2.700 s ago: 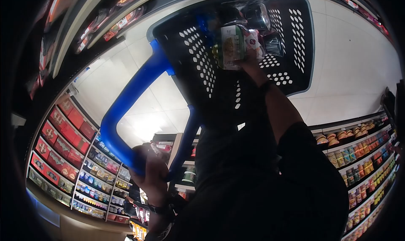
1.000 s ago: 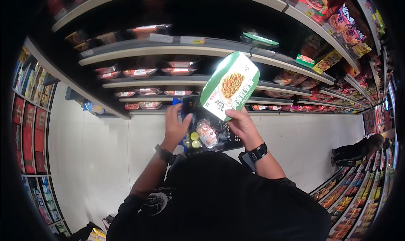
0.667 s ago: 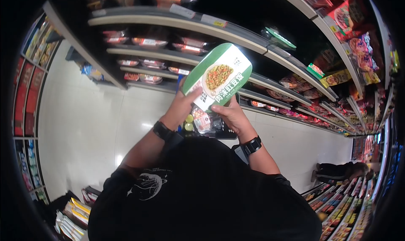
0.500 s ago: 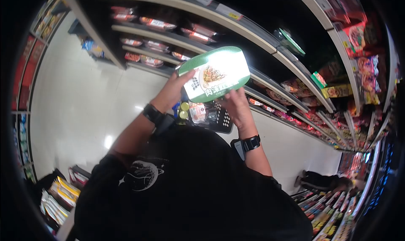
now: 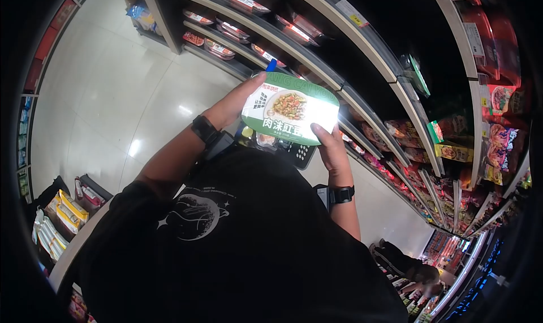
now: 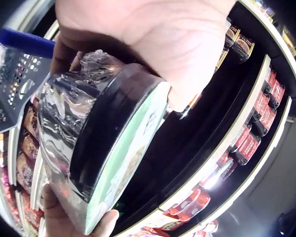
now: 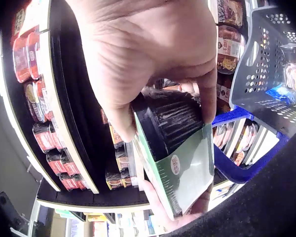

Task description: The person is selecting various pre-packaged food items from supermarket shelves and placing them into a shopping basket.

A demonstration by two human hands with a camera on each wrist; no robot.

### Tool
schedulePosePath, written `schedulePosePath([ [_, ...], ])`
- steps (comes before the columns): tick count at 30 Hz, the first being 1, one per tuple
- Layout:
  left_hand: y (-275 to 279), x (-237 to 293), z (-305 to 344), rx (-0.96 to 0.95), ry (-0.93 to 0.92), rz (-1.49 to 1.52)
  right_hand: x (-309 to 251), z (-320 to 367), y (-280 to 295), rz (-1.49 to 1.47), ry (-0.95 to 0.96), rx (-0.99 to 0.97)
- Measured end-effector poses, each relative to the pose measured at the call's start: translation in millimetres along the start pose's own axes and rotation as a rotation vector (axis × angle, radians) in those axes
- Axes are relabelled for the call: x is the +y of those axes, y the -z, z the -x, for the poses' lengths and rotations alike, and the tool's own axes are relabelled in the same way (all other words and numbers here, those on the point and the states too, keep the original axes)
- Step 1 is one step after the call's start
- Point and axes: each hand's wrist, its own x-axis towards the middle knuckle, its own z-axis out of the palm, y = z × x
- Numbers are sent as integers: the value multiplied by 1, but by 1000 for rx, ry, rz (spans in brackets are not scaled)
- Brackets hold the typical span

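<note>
A boxed meal with a green and white sleeve point(image 5: 283, 116) is held between both hands in the head view. My left hand point(image 5: 235, 103) grips its left end, thumb on the printed top. At the right end my right hand point(image 5: 332, 150) pinches it, thumb over the top edge. The left wrist view shows the black tray point(image 6: 108, 128) in clear wrap under the sleeve, with the left hand point(image 6: 148, 39) around it. In the right wrist view the right hand point(image 7: 153, 59) spans the dark tray point(image 7: 172, 118). Fingers beneath are partly hidden.
A dark basket point(image 5: 300, 153) with a blue handle, holding packs, is below the box. Shelves of packaged food point(image 5: 294, 29) stand ahead and right. Another person point(image 5: 407, 263) bends at the lower right. Bagged goods point(image 5: 70, 210) lie at the left.
The left hand left the basket area and took hold of the box, which the right hand held alone earlier. The box has turned so its print reads level, and the view has rotated.
</note>
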Motion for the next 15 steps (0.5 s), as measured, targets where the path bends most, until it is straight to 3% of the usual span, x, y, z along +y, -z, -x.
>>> schedulePosePath([
  [15, 3, -12, -19, 7, -9, 4, -5, 0, 6, 72, 35, 48],
])
